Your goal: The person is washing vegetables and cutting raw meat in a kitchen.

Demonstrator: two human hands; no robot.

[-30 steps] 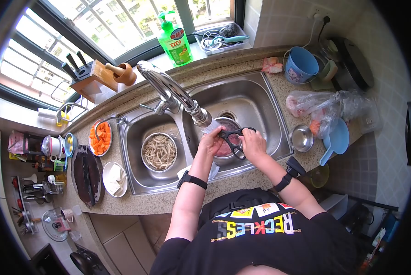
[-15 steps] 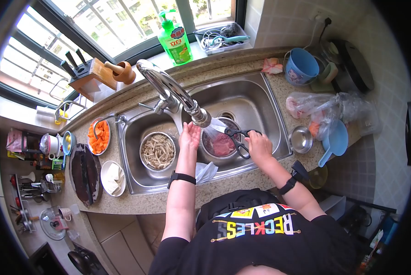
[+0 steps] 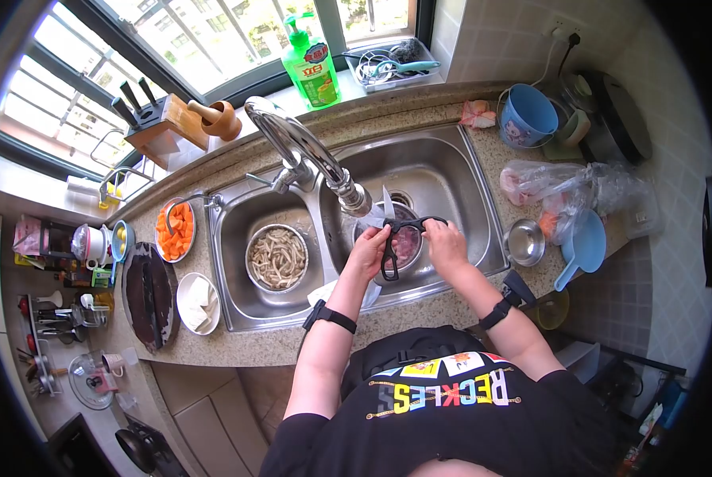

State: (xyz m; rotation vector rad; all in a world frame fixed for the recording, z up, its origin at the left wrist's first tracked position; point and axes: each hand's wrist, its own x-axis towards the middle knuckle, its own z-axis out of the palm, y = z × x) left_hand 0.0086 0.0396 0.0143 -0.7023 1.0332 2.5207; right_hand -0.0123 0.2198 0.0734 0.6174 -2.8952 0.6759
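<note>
Your left hand (image 3: 369, 251) and right hand (image 3: 445, 242) both clasp the scissors (image 3: 393, 238) under the tap (image 3: 354, 199), above the bowl (image 3: 413, 264).

**Sunlit kitchen corner**

Before you, a barred window (image 3: 213, 32) pours daylight onto the speckled stone counter (image 3: 253, 350) (a double sink (image 3: 443, 167) sunk into it). A pale tiled wall (image 3: 491, 40) rises on your right; beige cabinet doors (image 3: 213, 413) stand below.
</note>
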